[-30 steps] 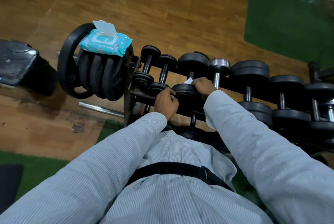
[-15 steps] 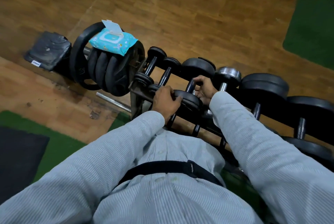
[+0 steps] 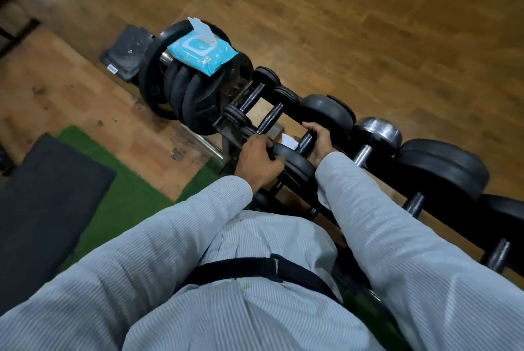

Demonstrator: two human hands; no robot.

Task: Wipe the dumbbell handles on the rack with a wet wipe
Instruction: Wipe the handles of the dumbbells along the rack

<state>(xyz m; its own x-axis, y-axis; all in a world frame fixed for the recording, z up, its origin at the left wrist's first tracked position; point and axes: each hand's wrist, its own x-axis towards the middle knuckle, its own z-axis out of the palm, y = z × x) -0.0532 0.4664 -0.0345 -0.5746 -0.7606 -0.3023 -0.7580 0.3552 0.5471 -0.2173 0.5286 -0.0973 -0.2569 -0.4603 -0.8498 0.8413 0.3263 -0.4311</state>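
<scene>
A dark rack (image 3: 226,131) carries a row of black dumbbells running from the centre to the right edge. My left hand (image 3: 259,160) grips the near black head (image 3: 297,165) of the third dumbbell from the left. My right hand (image 3: 320,142) is wrapped round that dumbbell's dark handle (image 3: 304,142), just below its far head (image 3: 329,112). A corner of the white wet wipe (image 3: 289,141) sticks out to the left of the handle, under my fingers. Two thinner dumbbells (image 3: 269,118) lie to the left.
An open blue pack of wet wipes (image 3: 201,53) rests on a stack of black weight plates (image 3: 184,95) at the rack's left end. A chrome-headed dumbbell (image 3: 377,132) and bigger black ones (image 3: 442,166) lie to the right. Wooden floor, green turf (image 3: 122,194) and a dark mat (image 3: 42,194) surround the rack.
The view has swung left and tilted. My right hand has slid along the handle toward the far head, and the wipe's white corner shows beside the handle again. My left hand stays on the near head.
</scene>
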